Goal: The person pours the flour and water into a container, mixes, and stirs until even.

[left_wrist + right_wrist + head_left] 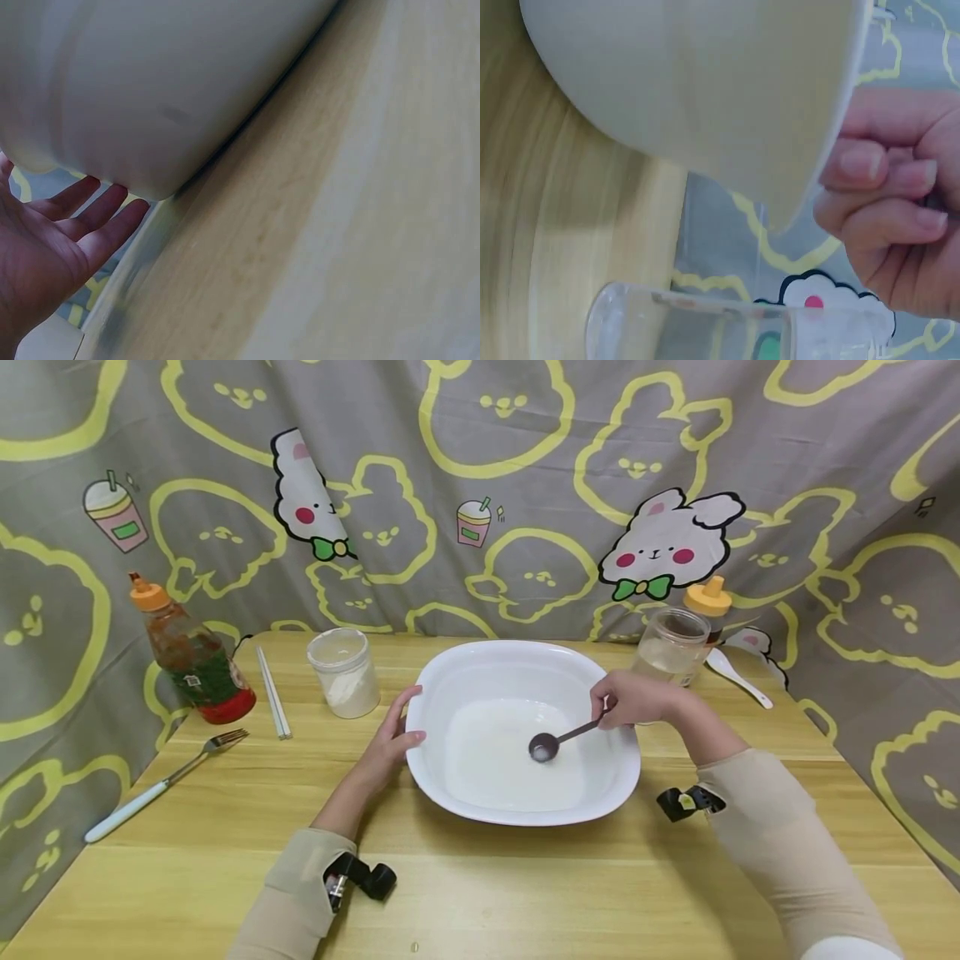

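Note:
A white basin (525, 814) stands mid-table with a milky white liquid (487, 752) spread over its bottom. My right hand (637, 697) pinches the handle of a dark measuring spoon (543, 747) over the basin's right side. The spoon's small round bowl is tilted at the liquid. In the right wrist view the fingers curl together beyond the rim, which hides the spoon. At the left rim rests my left hand (386, 743), its thumb against the edge. The left wrist view shows the left fingers (101, 225) fairly straight, fingertips touching the basin's outer wall.
A jar of white powder (345, 681) stands left of the basin, beside chopsticks (273, 693), a red sauce bottle (198, 660) and a fork (165, 785). At the back right are a clear jar (667, 647), a yellow-capped bottle (708, 597) and a white spoon (738, 677). A patterned curtain hangs behind.

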